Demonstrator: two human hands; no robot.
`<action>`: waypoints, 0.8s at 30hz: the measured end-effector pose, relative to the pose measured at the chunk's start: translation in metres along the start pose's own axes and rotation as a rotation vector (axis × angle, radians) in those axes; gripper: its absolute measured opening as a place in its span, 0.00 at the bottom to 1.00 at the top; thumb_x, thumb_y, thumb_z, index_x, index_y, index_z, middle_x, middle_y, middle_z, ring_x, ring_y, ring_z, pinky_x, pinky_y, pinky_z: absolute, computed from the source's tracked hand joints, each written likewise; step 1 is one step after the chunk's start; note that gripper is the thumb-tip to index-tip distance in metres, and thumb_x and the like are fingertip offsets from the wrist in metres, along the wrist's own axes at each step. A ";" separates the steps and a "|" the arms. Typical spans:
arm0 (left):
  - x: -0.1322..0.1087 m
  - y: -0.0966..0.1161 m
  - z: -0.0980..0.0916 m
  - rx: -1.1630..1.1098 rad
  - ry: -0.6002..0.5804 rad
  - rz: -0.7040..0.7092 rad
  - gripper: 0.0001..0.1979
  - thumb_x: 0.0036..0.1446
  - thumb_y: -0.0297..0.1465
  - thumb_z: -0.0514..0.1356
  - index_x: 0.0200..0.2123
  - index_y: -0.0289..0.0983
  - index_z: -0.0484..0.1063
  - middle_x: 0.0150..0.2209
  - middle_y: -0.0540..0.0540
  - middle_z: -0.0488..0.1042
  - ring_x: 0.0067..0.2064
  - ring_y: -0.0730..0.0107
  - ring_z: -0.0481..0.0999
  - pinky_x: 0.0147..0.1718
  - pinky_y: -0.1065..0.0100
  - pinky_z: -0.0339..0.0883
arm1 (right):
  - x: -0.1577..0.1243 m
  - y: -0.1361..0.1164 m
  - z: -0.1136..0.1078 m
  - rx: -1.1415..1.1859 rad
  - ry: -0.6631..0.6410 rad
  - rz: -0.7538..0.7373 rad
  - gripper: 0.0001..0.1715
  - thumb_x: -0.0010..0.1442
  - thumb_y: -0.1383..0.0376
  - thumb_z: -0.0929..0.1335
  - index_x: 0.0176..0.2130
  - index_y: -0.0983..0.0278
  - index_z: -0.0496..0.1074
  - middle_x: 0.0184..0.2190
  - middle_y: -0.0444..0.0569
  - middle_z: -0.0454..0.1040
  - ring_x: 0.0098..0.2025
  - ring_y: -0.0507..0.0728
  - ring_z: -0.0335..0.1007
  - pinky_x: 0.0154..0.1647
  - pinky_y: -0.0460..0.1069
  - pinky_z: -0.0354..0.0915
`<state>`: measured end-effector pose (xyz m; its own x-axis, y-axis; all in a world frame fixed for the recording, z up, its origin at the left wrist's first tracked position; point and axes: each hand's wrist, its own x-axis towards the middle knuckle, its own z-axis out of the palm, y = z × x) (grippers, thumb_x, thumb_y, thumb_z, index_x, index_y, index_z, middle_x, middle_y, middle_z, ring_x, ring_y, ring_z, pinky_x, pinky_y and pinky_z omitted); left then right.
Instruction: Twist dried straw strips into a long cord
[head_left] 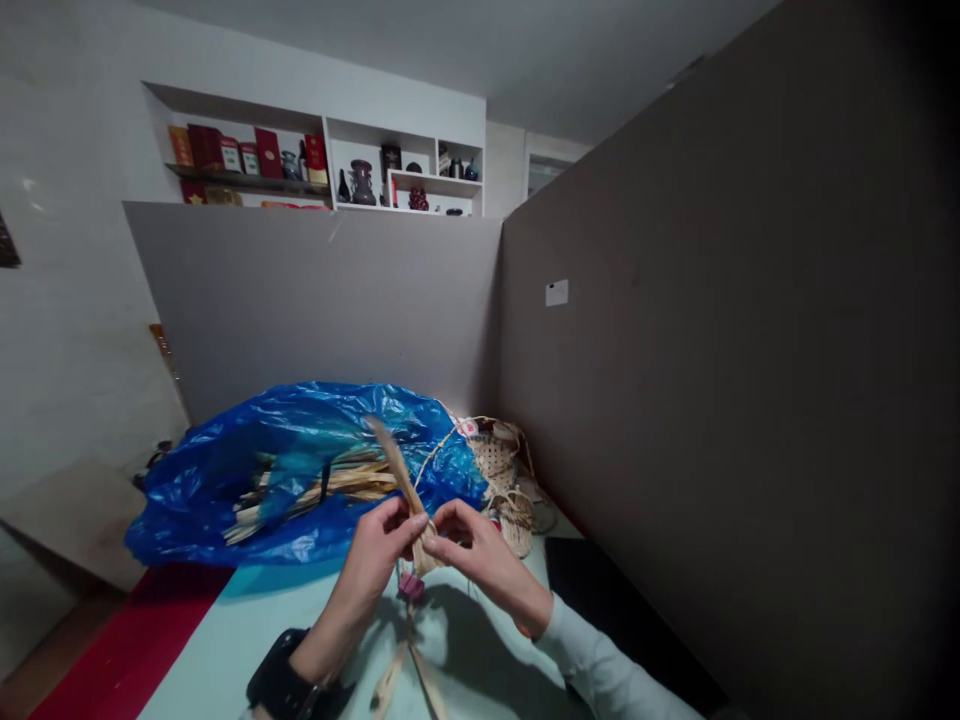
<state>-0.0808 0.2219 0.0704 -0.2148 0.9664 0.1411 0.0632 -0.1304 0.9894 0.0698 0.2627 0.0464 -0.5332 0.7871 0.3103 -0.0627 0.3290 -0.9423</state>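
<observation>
Both hands meet over the table around a flat, pale tan strip of dried plant leaf (399,460). My left hand (384,545) pinches it between thumb and fingers, and its far end points up and away. From the other side my right hand (472,550) is closed on the strip's lower part. Just under the hands shows a small purple piece (411,587), its kind unclear. Below that, more tan strips (424,680) hang or lie, spreading apart toward me. The fingers partly cover the place where the strips come together.
A blue plastic bag (300,410) with a bundle of dried strips (352,483) lies behind my hands. Woven baskets (495,460) stand at the back right. A black flat object (600,600) lies on the right. Grey partitions (315,290) enclose the table (247,610).
</observation>
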 end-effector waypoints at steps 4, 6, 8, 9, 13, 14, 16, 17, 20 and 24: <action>-0.003 -0.010 0.006 -0.058 -0.052 -0.051 0.17 0.41 0.42 0.69 0.26 0.36 0.71 0.20 0.53 0.70 0.19 0.74 0.67 0.17 0.72 0.61 | -0.001 0.005 -0.002 0.250 -0.055 0.057 0.21 0.48 0.54 0.75 0.32 0.65 0.66 0.24 0.41 0.68 0.25 0.50 0.62 0.29 0.46 0.58; -0.004 -0.013 0.006 -0.075 -0.084 -0.087 0.18 0.42 0.41 0.69 0.30 0.35 0.73 0.23 0.50 0.73 0.21 0.71 0.70 0.18 0.71 0.63 | -0.002 0.007 -0.004 0.310 -0.035 0.090 0.22 0.48 0.54 0.75 0.30 0.65 0.65 0.22 0.40 0.66 0.24 0.49 0.59 0.28 0.46 0.56; -0.004 -0.015 0.004 -0.077 -0.109 -0.114 0.19 0.42 0.40 0.69 0.35 0.33 0.74 0.27 0.46 0.76 0.25 0.67 0.74 0.20 0.70 0.65 | -0.003 0.007 -0.006 0.328 0.001 0.136 0.21 0.48 0.55 0.75 0.29 0.66 0.65 0.22 0.40 0.65 0.24 0.48 0.58 0.27 0.45 0.54; -0.004 -0.015 0.003 -0.072 -0.118 -0.123 0.20 0.42 0.39 0.69 0.37 0.33 0.74 0.28 0.45 0.77 0.27 0.65 0.75 0.21 0.69 0.66 | -0.004 0.007 -0.008 0.324 0.016 0.160 0.20 0.48 0.56 0.75 0.29 0.66 0.65 0.22 0.40 0.65 0.24 0.48 0.58 0.27 0.45 0.54; -0.003 -0.013 0.003 -0.023 -0.126 -0.128 0.19 0.39 0.39 0.69 0.34 0.32 0.76 0.25 0.46 0.76 0.25 0.67 0.72 0.21 0.70 0.63 | -0.005 0.007 -0.009 0.245 0.053 0.178 0.18 0.49 0.58 0.73 0.29 0.66 0.65 0.23 0.41 0.65 0.25 0.49 0.58 0.28 0.45 0.53; -0.003 -0.012 0.004 -0.004 -0.130 -0.125 0.18 0.39 0.38 0.69 0.32 0.32 0.76 0.24 0.47 0.75 0.23 0.69 0.70 0.20 0.71 0.61 | -0.004 0.007 -0.009 0.222 0.057 0.161 0.18 0.48 0.58 0.74 0.30 0.66 0.65 0.24 0.41 0.66 0.26 0.49 0.59 0.29 0.45 0.54; -0.004 -0.011 0.007 0.031 -0.143 -0.116 0.16 0.39 0.38 0.68 0.30 0.32 0.76 0.22 0.49 0.74 0.21 0.73 0.66 0.19 0.72 0.57 | -0.003 0.008 -0.010 0.195 0.050 0.123 0.19 0.48 0.58 0.74 0.32 0.66 0.66 0.26 0.42 0.67 0.28 0.50 0.60 0.31 0.45 0.56; -0.005 -0.011 0.008 0.047 -0.148 -0.113 0.16 0.39 0.38 0.68 0.29 0.32 0.76 0.22 0.49 0.73 0.21 0.74 0.64 0.19 0.72 0.56 | -0.003 0.010 -0.010 0.196 0.037 0.110 0.19 0.48 0.57 0.74 0.32 0.66 0.67 0.27 0.42 0.67 0.29 0.51 0.61 0.32 0.46 0.56; -0.007 -0.009 0.011 0.084 -0.146 -0.106 0.15 0.39 0.39 0.67 0.26 0.33 0.75 0.19 0.51 0.70 0.20 0.74 0.62 0.19 0.72 0.55 | -0.002 0.014 -0.012 0.230 0.016 0.108 0.20 0.48 0.55 0.74 0.32 0.67 0.68 0.28 0.43 0.67 0.31 0.52 0.61 0.33 0.46 0.57; -0.008 -0.009 0.011 0.136 -0.142 -0.098 0.13 0.41 0.40 0.65 0.20 0.35 0.71 0.17 0.54 0.64 0.20 0.73 0.61 0.20 0.71 0.54 | -0.004 0.018 -0.012 0.219 0.008 0.139 0.21 0.47 0.54 0.74 0.31 0.68 0.69 0.27 0.43 0.67 0.30 0.52 0.61 0.33 0.46 0.57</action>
<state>-0.0693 0.2176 0.0602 -0.0880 0.9957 0.0284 0.1821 -0.0120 0.9832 0.0810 0.2720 0.0294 -0.5430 0.8212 0.1757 -0.1709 0.0968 -0.9805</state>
